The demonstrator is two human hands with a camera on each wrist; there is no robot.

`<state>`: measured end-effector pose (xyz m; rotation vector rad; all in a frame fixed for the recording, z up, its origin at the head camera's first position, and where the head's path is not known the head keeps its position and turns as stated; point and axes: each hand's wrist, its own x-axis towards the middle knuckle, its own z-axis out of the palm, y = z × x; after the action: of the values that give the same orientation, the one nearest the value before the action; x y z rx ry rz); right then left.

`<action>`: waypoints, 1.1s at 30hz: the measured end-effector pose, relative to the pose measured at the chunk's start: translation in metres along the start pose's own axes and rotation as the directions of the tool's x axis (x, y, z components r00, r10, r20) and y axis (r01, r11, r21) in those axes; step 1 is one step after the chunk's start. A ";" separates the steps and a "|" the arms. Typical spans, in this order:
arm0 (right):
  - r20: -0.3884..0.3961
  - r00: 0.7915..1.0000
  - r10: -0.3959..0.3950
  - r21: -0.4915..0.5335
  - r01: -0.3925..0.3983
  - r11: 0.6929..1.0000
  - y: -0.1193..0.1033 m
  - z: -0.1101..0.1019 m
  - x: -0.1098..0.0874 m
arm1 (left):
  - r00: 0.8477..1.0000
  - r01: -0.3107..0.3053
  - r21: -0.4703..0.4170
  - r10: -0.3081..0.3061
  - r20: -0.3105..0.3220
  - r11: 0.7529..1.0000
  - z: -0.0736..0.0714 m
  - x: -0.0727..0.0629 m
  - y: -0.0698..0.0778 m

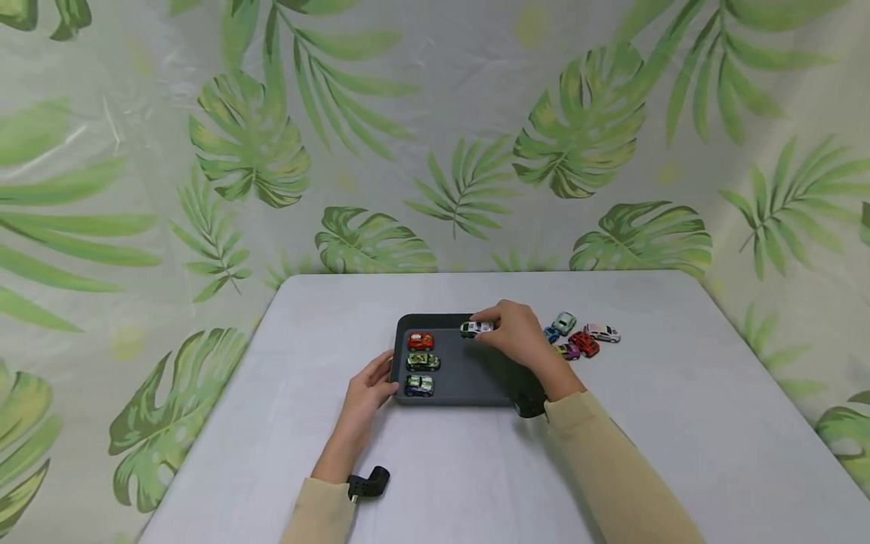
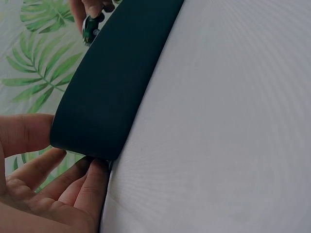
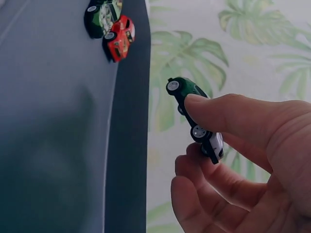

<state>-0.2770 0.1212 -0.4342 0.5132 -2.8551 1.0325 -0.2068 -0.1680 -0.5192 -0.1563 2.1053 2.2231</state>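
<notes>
A shallow dark grey tray (image 1: 469,401) lies on the table, with three toy cars in a column along its left side: a red toy car (image 1: 421,342), a green-and-black patterned toy car (image 1: 423,362) and a white, green and blue toy car (image 1: 419,386). At the tray's left edge, my left hand (image 1: 367,389) holds the wall near the front corner between thumb and fingers. My right hand (image 1: 519,336) pinches a green-and-white toy car (image 3: 197,116) by its sides, above the back part of the tray. Its dark underside and wheels face the right wrist view.
Right of the tray lies a loose group of toy cars, among them a mint-green car (image 1: 564,323), a red car (image 1: 584,344), a white car (image 1: 602,333) and a purple car (image 1: 568,351). A leaf-patterned sheet (image 1: 476,151) hangs behind the white table (image 1: 285,438).
</notes>
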 end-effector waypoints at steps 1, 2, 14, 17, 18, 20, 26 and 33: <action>-0.001 1.000 -0.002 -0.008 0.002 1.000 0.000 0.001 0.002 | 1.000 0.004 0.001 -0.004 -0.002 1.000 0.001 0.000 0.000; 0.000 1.000 -0.007 -0.015 0.007 1.000 -0.001 0.002 0.004 | 1.000 0.009 0.001 -0.009 -0.005 1.000 0.001 0.000 0.000; 0.026 1.000 -0.010 -0.030 0.011 0.999 -0.002 0.020 0.022 | 1.000 0.006 0.012 -0.006 -0.014 1.000 0.004 -0.002 -0.005; 0.029 1.000 -0.003 -0.036 0.005 0.999 0.001 0.026 0.026 | 1.000 0.004 0.007 -0.004 -0.012 1.000 0.003 -0.002 -0.005; 0.033 0.999 0.002 -0.036 -0.001 0.999 0.002 0.028 0.027 | 1.000 0.003 0.004 -0.003 -0.011 1.000 0.003 -0.002 -0.004; 0.044 0.999 0.022 -0.039 -0.021 0.999 0.005 0.033 0.029 | 1.000 0.003 0.000 -0.003 -0.011 1.000 0.002 -0.002 -0.003; 0.084 0.993 0.080 -0.068 -0.075 0.995 0.010 0.041 0.034 | 1.000 -0.004 0.001 0.004 -0.002 1.000 0.001 -0.002 0.001; 0.128 0.988 0.088 -0.121 -0.072 0.990 0.008 0.041 0.042 | 1.000 -0.006 0.001 0.006 0.001 1.000 0.000 -0.002 0.002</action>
<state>-0.3165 0.0888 -0.4638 0.4790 -3.0536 0.8676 -0.2055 -0.1681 -0.5169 -0.1495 2.1086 2.2252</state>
